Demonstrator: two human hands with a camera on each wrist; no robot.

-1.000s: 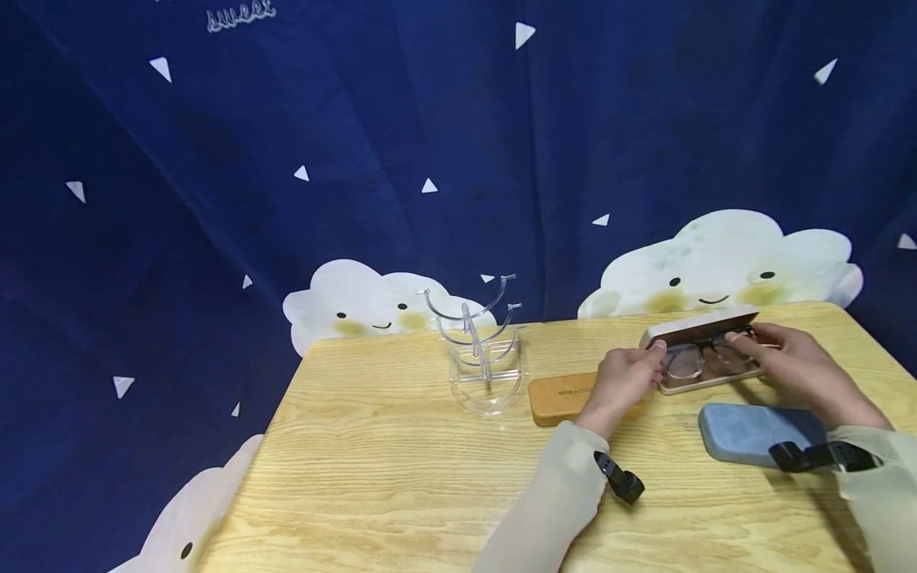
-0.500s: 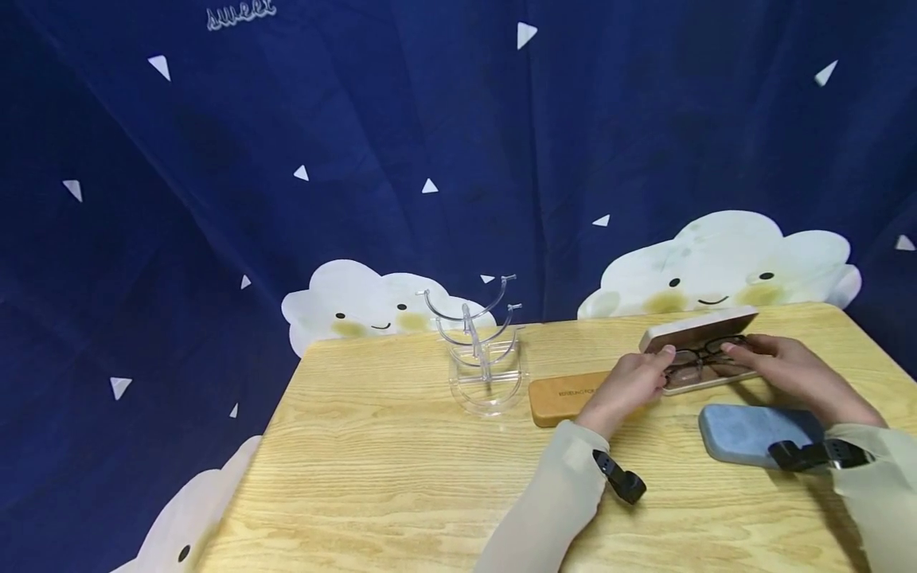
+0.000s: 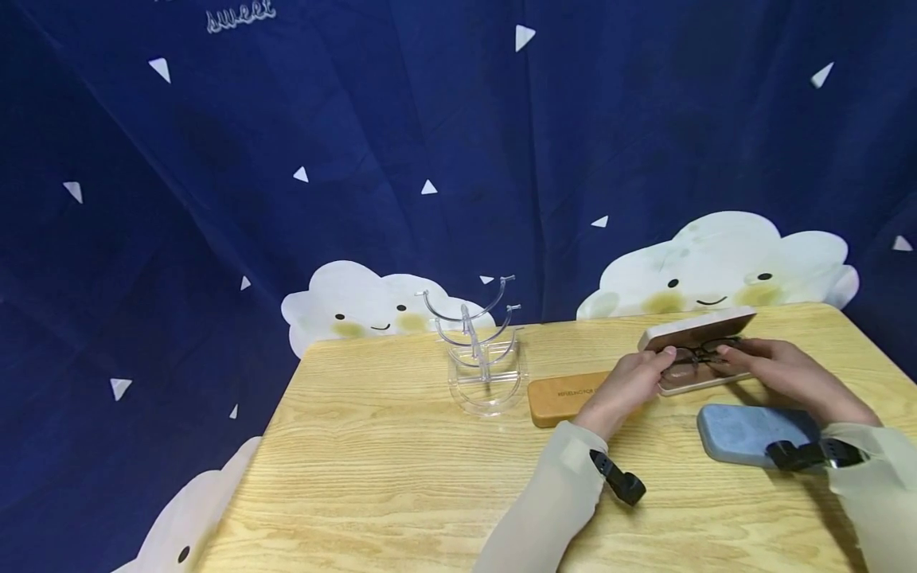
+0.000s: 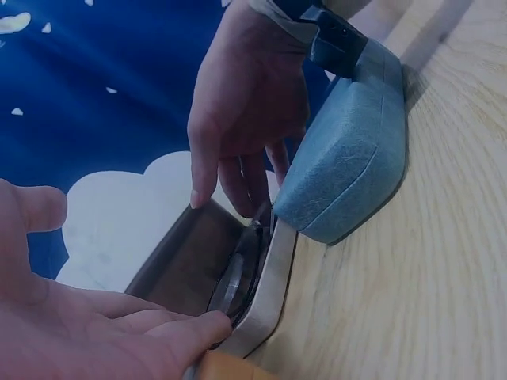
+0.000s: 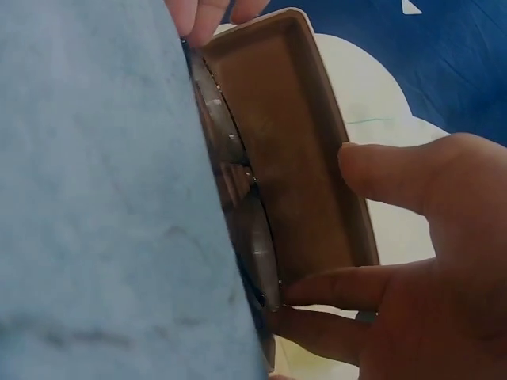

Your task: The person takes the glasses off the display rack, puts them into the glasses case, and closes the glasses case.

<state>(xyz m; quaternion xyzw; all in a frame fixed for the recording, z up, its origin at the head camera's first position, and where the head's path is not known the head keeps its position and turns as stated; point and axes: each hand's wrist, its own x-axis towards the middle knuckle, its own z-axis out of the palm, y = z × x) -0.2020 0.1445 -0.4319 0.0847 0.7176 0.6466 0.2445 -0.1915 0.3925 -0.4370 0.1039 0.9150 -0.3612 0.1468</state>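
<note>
A pair of dark-rimmed glasses [image 3: 700, 355] lies in an open eyeglass case [image 3: 704, 387] with a pale shell and brown lining. Its lid [image 5: 273, 134] leans up at the back. My left hand [image 3: 625, 390] is at the left end of the glasses, with straight fingers [image 4: 198, 326] on the frame and the thumb held apart. At the other end is my right hand [image 3: 798, 378], its fingertips right at the frame [image 5: 265, 253]. The right thumb [image 5: 380, 176] stands away from those fingers, beside the lid's edge. Part of the glasses is hidden behind a blue case in the right wrist view.
The blue eyeglass case [image 3: 745, 435] lies in front of the open one, under my right wrist. An orange case [image 3: 562, 398] with lettering is partly covered by my left hand. Further left stands a clear tiered glasses stand [image 3: 478, 350]. A dark curtain [image 3: 358, 159] hangs behind the table.
The glasses have gone down from a raised, tilted position to lying inside the case. Both hands have followed at its ends, the right one shifting slightly left.
</note>
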